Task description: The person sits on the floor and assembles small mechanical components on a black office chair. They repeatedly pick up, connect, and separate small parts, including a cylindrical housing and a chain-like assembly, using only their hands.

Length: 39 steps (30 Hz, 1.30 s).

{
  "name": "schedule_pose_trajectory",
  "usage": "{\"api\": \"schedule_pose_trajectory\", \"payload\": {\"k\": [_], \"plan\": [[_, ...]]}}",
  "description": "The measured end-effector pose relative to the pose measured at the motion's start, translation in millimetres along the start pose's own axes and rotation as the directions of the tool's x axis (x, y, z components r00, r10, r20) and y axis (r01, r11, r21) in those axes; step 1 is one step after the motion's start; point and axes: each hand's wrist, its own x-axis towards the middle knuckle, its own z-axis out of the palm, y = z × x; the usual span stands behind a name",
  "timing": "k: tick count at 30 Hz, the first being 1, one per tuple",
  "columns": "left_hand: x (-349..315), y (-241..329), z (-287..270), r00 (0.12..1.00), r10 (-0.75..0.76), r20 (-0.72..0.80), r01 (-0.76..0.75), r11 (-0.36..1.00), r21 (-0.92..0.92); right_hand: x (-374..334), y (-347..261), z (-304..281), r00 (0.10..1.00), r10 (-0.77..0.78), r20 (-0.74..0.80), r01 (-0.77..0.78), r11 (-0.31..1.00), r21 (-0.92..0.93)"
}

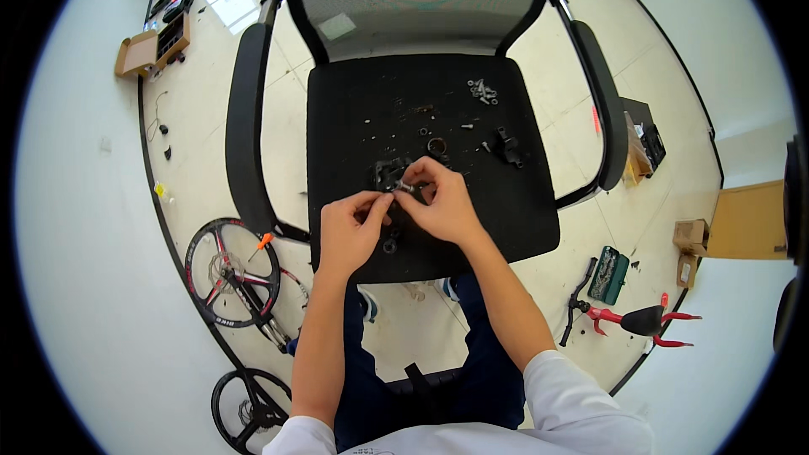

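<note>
My right hand (444, 206) pinches a small silvery part (405, 187) (half hidden) above the seat (522, 227), nearer its front edge; whether my left hand (352, 226) grips it, I can't tell. Lettering marks a wheel rim (227, 321).

Lettering (226, 320) on wheel rim (191, 274) and white shirt (472, 440)

Both bare forearms (507, 302) converge forward, the left hand (350, 229) and right hand (447, 206) close together, fingers (425, 166) bent, thumbs (409, 202) turned inward.
</note>
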Motion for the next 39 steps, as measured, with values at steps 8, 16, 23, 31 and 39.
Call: {"api": "schedule_pose_trajectory", "payload": {"k": [8,16,23,31,39], "plan": [[3.5,-0.3,-0.9,0.998,-0.050,0.036,0.050,0.999,-0.008,0.1,2.0,-4.9,0.996,0.075,0.039,-0.075,0.997,-0.014],[5.3,-0.8,1.0,1.000,-0.018,-0.001,0.018,0.998,-0.056,-3.1,-7.7,2.1,0.991,-0.079,-0.104,0.066,0.991,-0.117],[2.8,-4.4,0.2,0.991,0.123,-0.050,-0.128,0.985,-0.113,1.3,0.5,-7.8,0.967,0.149,0.207,-0.220,0.899,0.379],[3.4,-0.3,0.1,0.998,0.059,-0.005,-0.059,0.984,-0.168,3.2,-2.2,-9.4,0.955,0.187,0.228,-0.274,0.850,0.449],[5.5,-3.4,-3.0,0.992,-0.059,0.113,0.086,0.966,-0.242,1.9,9.8,0.3,0.975,-0.133,-0.175,0.136,0.991,0.003]]}}
